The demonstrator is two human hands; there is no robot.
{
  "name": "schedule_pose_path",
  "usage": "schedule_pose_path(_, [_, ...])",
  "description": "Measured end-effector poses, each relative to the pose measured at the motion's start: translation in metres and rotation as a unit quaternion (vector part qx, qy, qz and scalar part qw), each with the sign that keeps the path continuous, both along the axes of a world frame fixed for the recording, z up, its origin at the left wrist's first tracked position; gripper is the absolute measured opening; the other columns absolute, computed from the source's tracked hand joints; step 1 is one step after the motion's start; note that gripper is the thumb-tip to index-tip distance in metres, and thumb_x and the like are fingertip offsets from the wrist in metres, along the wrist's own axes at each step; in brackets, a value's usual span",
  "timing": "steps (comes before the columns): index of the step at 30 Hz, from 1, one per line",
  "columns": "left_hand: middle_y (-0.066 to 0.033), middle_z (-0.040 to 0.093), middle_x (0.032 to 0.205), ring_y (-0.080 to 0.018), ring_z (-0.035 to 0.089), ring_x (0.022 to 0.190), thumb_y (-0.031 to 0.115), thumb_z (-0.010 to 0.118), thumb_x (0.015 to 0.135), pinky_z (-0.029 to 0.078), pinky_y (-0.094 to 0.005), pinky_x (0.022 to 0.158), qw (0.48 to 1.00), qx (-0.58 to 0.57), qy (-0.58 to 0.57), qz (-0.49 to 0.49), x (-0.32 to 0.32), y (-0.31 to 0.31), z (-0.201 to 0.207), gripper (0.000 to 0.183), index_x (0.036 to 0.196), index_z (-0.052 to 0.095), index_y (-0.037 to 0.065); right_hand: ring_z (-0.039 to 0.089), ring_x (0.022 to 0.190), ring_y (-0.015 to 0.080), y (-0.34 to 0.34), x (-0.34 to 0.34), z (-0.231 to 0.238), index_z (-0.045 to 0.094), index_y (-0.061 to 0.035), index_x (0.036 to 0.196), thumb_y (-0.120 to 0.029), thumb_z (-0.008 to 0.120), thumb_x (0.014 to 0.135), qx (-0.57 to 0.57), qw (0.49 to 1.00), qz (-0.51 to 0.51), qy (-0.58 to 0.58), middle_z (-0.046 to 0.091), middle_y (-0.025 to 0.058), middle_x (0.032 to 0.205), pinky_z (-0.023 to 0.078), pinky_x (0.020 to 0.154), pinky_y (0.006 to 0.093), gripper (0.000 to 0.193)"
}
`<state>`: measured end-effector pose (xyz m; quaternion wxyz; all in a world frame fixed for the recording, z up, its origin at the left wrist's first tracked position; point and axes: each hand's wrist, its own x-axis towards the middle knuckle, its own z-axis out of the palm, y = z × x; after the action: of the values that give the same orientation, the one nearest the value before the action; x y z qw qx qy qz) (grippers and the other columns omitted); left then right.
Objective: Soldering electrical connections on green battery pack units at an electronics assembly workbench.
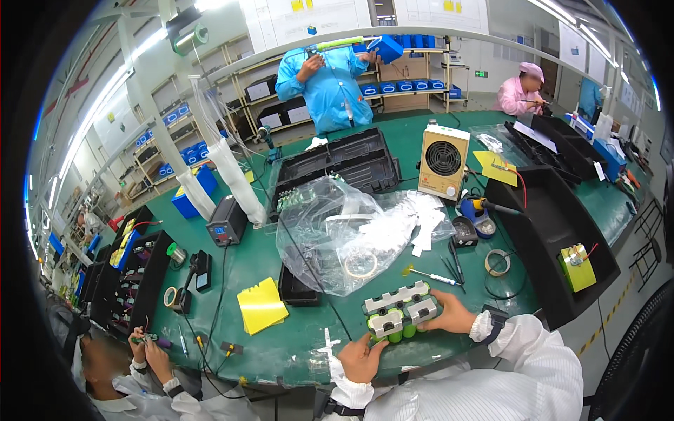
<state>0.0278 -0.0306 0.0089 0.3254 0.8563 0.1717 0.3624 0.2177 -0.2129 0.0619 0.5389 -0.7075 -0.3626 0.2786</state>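
A battery pack (pixel 401 309) of green cylindrical cells, topped with silvery metal plates, stands at the table's near edge. My left hand (pixel 361 359) pinches its near left corner between thumb and fingers. On the other side my right hand (pixel 453 314) curls round the pack's right end. The undersides of the cells are hidden. Just beyond the pack lies a thin tool with a white handle (pixel 437 278). Farther off is a clear plastic bag (pixel 316 242) with white paper slips (pixel 421 217) on it.
Yellow sheets (pixel 261 306) lie to the left. A fan unit (pixel 444 163) stands beyond the slips. Black trays (pixel 562 281) line the right, near a soldering iron (pixel 495 205) and a tape roll (pixel 498 262). Co-workers sit at left and far right; one in blue (pixel 324 88) stands opposite.
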Motion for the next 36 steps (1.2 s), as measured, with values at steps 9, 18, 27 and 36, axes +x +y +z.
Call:
schedule_pose_path(9, [-0.0053,0.054,0.052,-0.0252,0.052,0.046,0.032,0.088,0.068,0.041,-0.0384,0.048,0.982,0.174,0.037,-0.058,-0.030,0.006,0.017,0.036,0.087,0.071,0.006,0.052,0.131,0.0283,0.001,0.005,-0.006,0.048,0.0026,0.141,-0.024,0.087,0.072,0.003,0.999,-0.008,-0.049,0.059,0.0202,0.135,0.038,0.111,0.0393,0.083])
schedule_pose_path(18, [-0.0183,0.061,0.075,-0.0376,0.059,0.062,0.006,0.064,0.081,0.046,-0.0454,0.056,0.984,0.149,0.004,-0.102,-0.056,0.004,0.069,0.009,0.088,0.060,0.003,0.059,0.120,0.0231,-0.051,0.070,0.007,0.037,0.0002,0.148,-0.019,0.080,0.082,0.086,0.987,-0.120,0.058,0.061,0.0141,0.131,0.044,0.106,0.0354,0.081])
schedule_pose_path(27, [-0.0124,0.054,0.068,-0.0327,0.053,0.058,-0.004,0.067,0.080,0.042,-0.0403,0.052,0.975,0.208,-0.044,-0.060,-0.032,0.012,0.145,0.017,0.094,0.065,0.005,0.058,0.087,0.0207,-0.052,0.227,-0.006,0.026,-0.0094,0.149,-0.016,0.065,0.091,0.347,0.801,-0.403,0.274,0.057,0.0099,0.110,0.052,0.073,0.0353,0.070])
schedule_pose_path(36, [-0.0103,0.062,0.075,-0.0304,0.058,0.067,0.003,0.075,0.074,0.044,-0.0392,0.061,0.984,0.165,-0.047,-0.044,0.001,0.018,0.153,0.015,0.088,0.069,0.007,0.060,0.073,0.0113,-0.058,0.180,0.022,0.061,-0.0006,0.100,-0.012,0.067,0.093,0.168,0.788,-0.526,-0.271,0.065,0.0052,0.082,0.049,0.066,0.0280,0.015])
